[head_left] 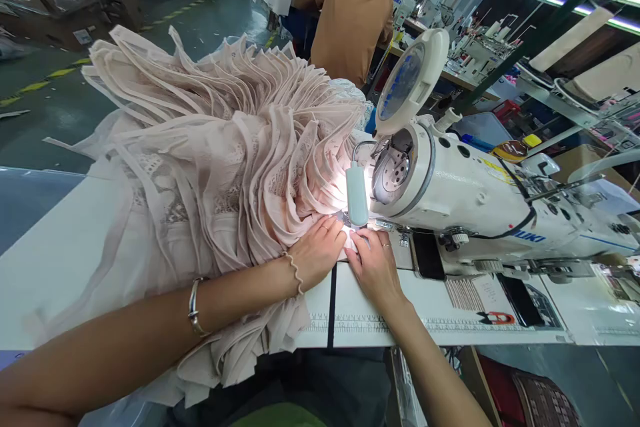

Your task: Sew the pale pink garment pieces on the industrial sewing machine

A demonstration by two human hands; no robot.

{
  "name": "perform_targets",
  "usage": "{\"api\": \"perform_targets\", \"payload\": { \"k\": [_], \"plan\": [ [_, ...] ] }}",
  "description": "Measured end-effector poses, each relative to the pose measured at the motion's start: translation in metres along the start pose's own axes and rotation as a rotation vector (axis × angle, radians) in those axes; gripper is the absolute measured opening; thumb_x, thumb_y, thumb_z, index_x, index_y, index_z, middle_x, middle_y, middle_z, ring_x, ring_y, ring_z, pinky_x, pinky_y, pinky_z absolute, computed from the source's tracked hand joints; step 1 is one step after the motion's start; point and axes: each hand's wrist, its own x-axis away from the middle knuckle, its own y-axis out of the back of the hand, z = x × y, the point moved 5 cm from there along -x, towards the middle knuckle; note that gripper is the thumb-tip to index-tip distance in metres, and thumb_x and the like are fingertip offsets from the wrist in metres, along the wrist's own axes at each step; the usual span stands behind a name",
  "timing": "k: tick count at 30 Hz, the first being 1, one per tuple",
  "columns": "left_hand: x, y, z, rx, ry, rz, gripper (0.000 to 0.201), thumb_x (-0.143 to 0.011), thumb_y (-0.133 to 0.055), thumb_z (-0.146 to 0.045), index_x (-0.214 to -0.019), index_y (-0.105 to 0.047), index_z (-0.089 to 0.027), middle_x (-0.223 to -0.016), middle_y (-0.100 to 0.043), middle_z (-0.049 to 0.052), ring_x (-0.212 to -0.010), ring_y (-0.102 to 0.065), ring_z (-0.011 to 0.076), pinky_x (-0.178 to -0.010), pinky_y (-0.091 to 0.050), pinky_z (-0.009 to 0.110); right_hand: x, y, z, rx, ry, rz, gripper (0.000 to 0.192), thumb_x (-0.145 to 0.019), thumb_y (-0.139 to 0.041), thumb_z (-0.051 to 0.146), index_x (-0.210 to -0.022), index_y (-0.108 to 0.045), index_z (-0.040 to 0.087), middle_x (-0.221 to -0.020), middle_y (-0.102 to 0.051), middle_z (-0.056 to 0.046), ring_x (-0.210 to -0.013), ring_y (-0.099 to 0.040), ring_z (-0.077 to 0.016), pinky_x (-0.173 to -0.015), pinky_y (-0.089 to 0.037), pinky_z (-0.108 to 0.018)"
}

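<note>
Left hand (317, 250): laid flat, fingers extended, pressed on the pink pleated fabric (225, 147) just beside the needle area; nothing is gripped.
Right hand (374, 265): laid palm down, fingertips resting on the fabric edge under the lamp (357, 193); nothing is clasped.
Fabric: heaped on the table (60, 247) to the left of the sewing machine (475, 200), one edge fed under the machine head, part hanging over the near table edge.
Needle: hidden by glare and the lamp; its exact place cannot be told.
Risk, fingers: both sets of fingertips are held very near the stitching point; a finger could be caught if fed too far.
Risk, pleats: loose folds could be drawn under and stitched down by mistake.
Risk, drag: the seam may be pulled off line by the weight of the overhanging pile.
Background: a co-worker in a brown shirt (353, 7) is seated well apart.
</note>
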Motion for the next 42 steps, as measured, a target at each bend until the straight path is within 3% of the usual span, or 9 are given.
{"api": "perform_targets", "payload": {
  "k": [4,9,18,28,33,42],
  "plan": [
    [-0.003,-0.002,-0.005,-0.076,-0.093,0.016,0.024,-0.095,-0.04,-0.003,-0.086,-0.06,-0.011,-0.082,-0.063,0.008,-0.082,-0.06,0.0201,-0.074,-0.049,0.033,-0.003,-0.002,-0.002,0.084,0.041,-0.01,0.036,-0.096,-0.039,0.007,-0.12,-0.065,0.012,-0.104,-0.069,-0.012,-0.096,-0.059,-0.0237,-0.086,-0.047,-0.037],
    [-0.002,-0.008,-0.016,-0.152,-0.178,-0.065,0.029,-0.096,-0.037,-0.005,-0.111,-0.062,-0.004,-0.112,-0.068,0.015,-0.109,-0.061,0.0232,-0.101,-0.044,0.039,-0.003,-0.009,-0.013,0.044,0.112,0.001,0.04,-0.096,-0.037,0.006,-0.123,-0.065,0.014,-0.109,-0.072,-0.01,-0.097,-0.062,-0.023,-0.092,-0.045,-0.038],
    [-0.002,-0.018,-0.017,-0.163,-0.165,0.013,0.034,-0.096,-0.035,-0.005,-0.119,-0.06,-0.004,-0.12,-0.067,0.017,-0.118,-0.061,0.0247,-0.106,-0.043,0.041,-0.001,-0.019,-0.023,-0.02,0.034,0.022,0.048,-0.093,-0.031,0.005,-0.128,-0.063,0.016,-0.107,-0.071,-0.011,-0.092,-0.064,-0.0228,-0.093,-0.05,-0.04],
    [-0.003,-0.02,-0.011,-0.147,-0.16,-0.007,0.034,-0.096,-0.036,-0.006,-0.121,-0.057,-0.002,-0.118,-0.066,0.018,-0.116,-0.061,0.0256,-0.101,-0.045,0.04,0.001,-0.027,-0.027,-0.06,-0.055,0.064,0.051,-0.091,-0.032,0.004,-0.128,-0.063,0.02,-0.11,-0.069,-0.012,-0.096,-0.062,-0.0253,-0.092,-0.051,-0.043],
    [-0.005,-0.016,-0.008,-0.146,-0.141,0.037,0.036,-0.098,-0.031,-0.006,-0.123,-0.057,-0.006,-0.12,-0.066,0.016,-0.117,-0.06,0.024,-0.1,-0.045,0.04,-0.001,-0.029,-0.029,-0.075,-0.112,0.121,0.052,-0.091,-0.032,0.006,-0.129,-0.064,0.022,-0.108,-0.068,-0.013,-0.1,-0.06,-0.0283,-0.096,-0.048,-0.049],
    [-0.01,-0.012,-0.005,-0.132,-0.107,0.142,0.037,-0.1,-0.027,-0.006,-0.119,-0.058,-0.005,-0.117,-0.066,0.016,-0.11,-0.062,0.0232,-0.094,-0.046,0.036,-0.006,-0.025,-0.03,-0.137,-0.173,0.198,0.054,-0.09,-0.031,0.009,-0.132,-0.06,0.027,-0.108,-0.067,-0.009,-0.099,-0.057,-0.027,-0.096,-0.046,-0.048]
  ]
}}
